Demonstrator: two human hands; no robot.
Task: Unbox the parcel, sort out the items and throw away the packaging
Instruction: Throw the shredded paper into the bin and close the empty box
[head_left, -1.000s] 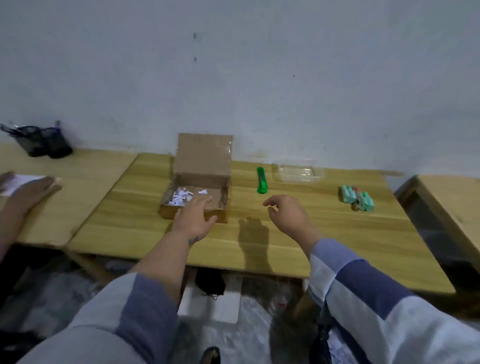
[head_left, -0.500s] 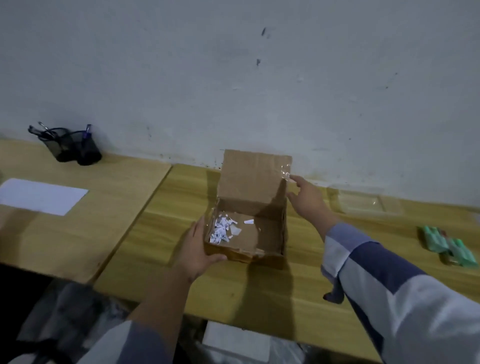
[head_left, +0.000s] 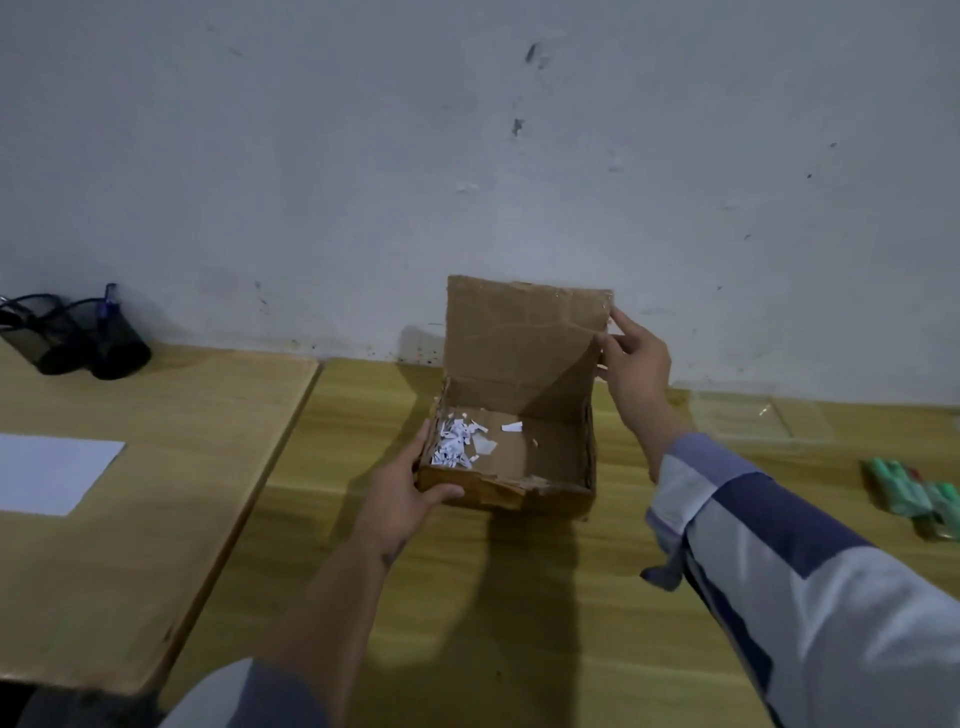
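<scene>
A brown cardboard box (head_left: 550, 491) stands open on the wooden table (head_left: 519, 623), its lid (head_left: 519, 332) upright at the back. White paper scraps (head_left: 460, 441) lie in its left half. My left hand (head_left: 410, 493) grips the box's front left corner, thumb on the front wall. My right hand (head_left: 631, 358) pinches the lid's right edge near the top corner. Green items (head_left: 914, 491) lie at the table's far right.
A clear plastic tray (head_left: 748, 421) sits by the wall, right of the box. On a second table (head_left: 130, 519) to the left lie a white sheet (head_left: 47, 473) and two black mesh pen holders (head_left: 78, 338). A grey wall stands close behind.
My view has moved closer and leftward. My left hand went from reaching over the box to gripping its front left corner. My right hand rose from the table and took the lid's right edge.
</scene>
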